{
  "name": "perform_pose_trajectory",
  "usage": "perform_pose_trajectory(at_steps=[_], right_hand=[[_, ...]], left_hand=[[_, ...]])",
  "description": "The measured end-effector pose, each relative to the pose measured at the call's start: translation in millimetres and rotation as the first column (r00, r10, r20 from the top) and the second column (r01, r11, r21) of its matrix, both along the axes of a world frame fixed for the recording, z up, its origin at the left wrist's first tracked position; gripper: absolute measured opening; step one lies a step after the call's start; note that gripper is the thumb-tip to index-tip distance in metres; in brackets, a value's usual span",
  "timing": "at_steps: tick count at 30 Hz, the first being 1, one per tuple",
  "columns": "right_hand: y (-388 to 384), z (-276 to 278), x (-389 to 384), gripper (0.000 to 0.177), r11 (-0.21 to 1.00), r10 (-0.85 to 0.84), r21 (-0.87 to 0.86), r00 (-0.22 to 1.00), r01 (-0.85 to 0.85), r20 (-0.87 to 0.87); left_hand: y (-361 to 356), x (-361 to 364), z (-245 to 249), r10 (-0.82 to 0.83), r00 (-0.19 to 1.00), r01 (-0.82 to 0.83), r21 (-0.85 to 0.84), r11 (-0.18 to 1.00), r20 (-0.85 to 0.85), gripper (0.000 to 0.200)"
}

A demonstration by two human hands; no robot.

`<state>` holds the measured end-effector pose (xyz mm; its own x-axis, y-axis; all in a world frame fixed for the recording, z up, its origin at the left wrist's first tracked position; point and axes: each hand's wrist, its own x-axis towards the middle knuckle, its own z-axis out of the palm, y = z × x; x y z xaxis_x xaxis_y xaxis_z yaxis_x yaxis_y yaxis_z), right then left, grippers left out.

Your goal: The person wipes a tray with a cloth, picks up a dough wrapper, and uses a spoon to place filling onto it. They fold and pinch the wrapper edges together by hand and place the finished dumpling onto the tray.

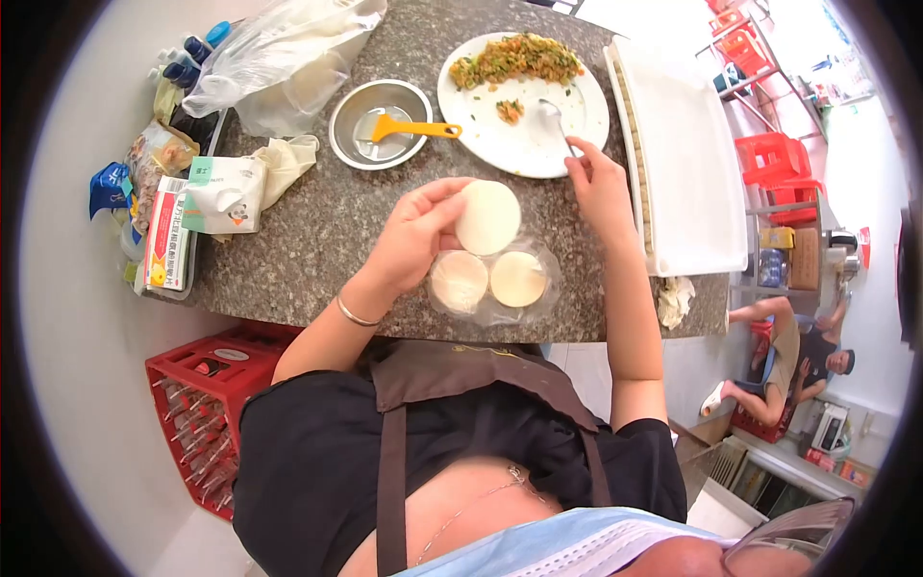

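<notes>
My left hand [423, 231] holds a round, pale dumpling wrapper [488, 218] by its left edge, thumb and fingers closed on it. Just below lie two stacks of wrappers [519, 279] on clear plastic film [498, 313]. With closed fingers my right hand [598, 183] grips the handle of a metal spoon [555, 119]. The spoon's bowl rests over a white oval plate [461, 117]. On that plate a heap of chopped green and orange filling [517, 60] spreads along the far side, and a small clump [510, 112] sits apart near the spoon.
A steel bowl [348, 108] with a yellow-handled brush [409, 127] stands left of the plate. At right is a long white tray [687, 163]. Plastic bags [279, 58] and packages [223, 195] crowd the left. A red bottle crate [216, 375] is below; another person [784, 361] sits at right.
</notes>
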<state>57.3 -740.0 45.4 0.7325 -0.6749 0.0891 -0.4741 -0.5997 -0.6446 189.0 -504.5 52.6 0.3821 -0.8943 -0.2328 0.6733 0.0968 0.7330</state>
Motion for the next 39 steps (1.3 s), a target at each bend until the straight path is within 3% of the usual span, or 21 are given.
perform_pose_trajectory(at_steps=[1, 2, 4, 6, 8, 10, 12, 16, 18, 20, 22, 24, 28, 30, 32, 34, 35, 39], right_hand=[[-0.4, 5.9, 6.6, 0.027, 0.999, -0.023, -0.031, 0.999, 0.025, 0.036], [1.2, 13.8, 17.4, 0.027, 0.999, -0.015, -0.034, 0.999, 0.017, 0.041], [4.2, 24.2, 40.6, 0.028, 0.995, 0.081, -0.062, 0.993, -0.076, 0.08], [6.7, 23.3, 73.6, 0.027, 0.989, 0.13, -0.089, 0.985, -0.121, 0.112], [1.6, 12.5, 99.5, 0.029, 0.944, 0.289, -0.19, 0.954, -0.27, 0.078], [-0.6, 7.1, 93.8, 0.029, 0.933, 0.305, -0.218, 0.951, -0.287, 0.054], [5.5, 10.5, 68.9, 0.03, 0.943, 0.289, -0.151, 0.955, -0.297, -0.071], [22.0, 16.9, 19.5, 0.03, 0.962, 0.269, -0.025, 0.958, -0.272, -0.096], [25.8, 21.0, 6.0, 0.026, 0.974, 0.149, 0.182, 0.987, -0.135, -0.066], [27.5, 18.0, 6.1, 0.026, 0.975, 0.108, 0.2, 0.993, -0.097, -0.046], [27.0, 11.2, 11.2, 0.028, 0.978, 0.096, 0.181, 0.994, -0.105, 0.054], [32.7, 8.5, 9.8, 0.028, 0.974, 0.114, 0.198, 0.993, -0.109, -0.014], [55.3, -1.4, -8.2, 0.03, 0.967, 0.178, 0.172, 0.981, -0.189, 0.077], [65.8, -1.1, -13.9, 0.033, 0.953, 0.302, -0.046, 0.951, -0.3, 0.057], [64.2, 9.6, -19.1, 0.036, 0.957, 0.29, -0.009, 0.957, -0.29, -0.023], [61.2, 15.7, -22.8, 0.036, 0.934, 0.177, 0.299, 0.98, -0.196, 0.089], [58.7, 15.8, -21.6, 0.035, 0.929, 0.135, 0.332, 0.985, -0.163, 0.105], [55.5, 7.4, -12.5, 0.035, 0.947, 0.19, 0.243, 0.976, -0.211, 0.105]], left_hand=[[4.1, 9.8, -11.8, -0.029, 0.998, 0.028, -0.02, 0.999, -0.061, 0.032], [4.1, 13.0, -12.6, -0.021, 0.998, 0.02, -0.023, 1.0, -0.056, 0.032], [4.2, 15.1, -13.0, -0.02, 0.977, 0.009, -0.049, 0.999, -0.213, 0.031], [-2.0, 15.1, -14.8, -0.049, 0.971, 0.031, -0.082, 0.996, -0.233, 0.032], [-8.3, 13.8, -21.6, -0.049, 0.984, 0.045, -0.022, 0.999, -0.173, 0.032], [-6.9, 17.1, -19.4, -0.017, 0.984, 0.019, 0.014, 1.0, -0.178, 0.032], [-4.1, 22.5, -24.2, 0.021, 0.981, -0.012, 0.05, 0.999, -0.191, 0.032], [-3.6, 35.5, -45.8, -0.009, 0.959, 0.019, 0.03, 0.999, -0.282, 0.033], [-10.6, 32.9, -41.4, 0.014, 0.949, 0.013, 0.083, 0.996, -0.314, 0.031], [-21.2, 30.5, -43.0, 0.009, 0.954, 0.023, 0.105, 0.994, -0.3, 0.032], [-29.2, 29.6, -44.2, 0.046, 0.921, -0.029, 0.051, 0.998, -0.387, 0.036], [-37.2, 28.6, -31.1, 0.073, 0.917, -0.052, 0.063, 0.997, -0.392, 0.038], [-42.6, 32.2, -19.4, 0.037, 0.898, -0.067, -0.053, 0.996, -0.439, 0.04], [-43.4, 31.9, -20.2, 0.02, 0.9, -0.054, -0.067, 0.996, -0.436, 0.04], [-41.4, 32.8, -24.6, 0.05, 0.907, -0.065, -0.022, 0.998, -0.419, 0.04], [-39.8, 35.0, -27.2, 0.043, 0.913, -0.05, -0.007, 0.999, -0.406, 0.04], [-39.1, 36.2, -30.7, 0.033, 0.923, -0.038, -0.006, 0.999, -0.384, 0.039], [-35.4, 36.2, -35.6, 0.073, 0.943, -0.056, 0.063, 0.996, -0.325, 0.038]])
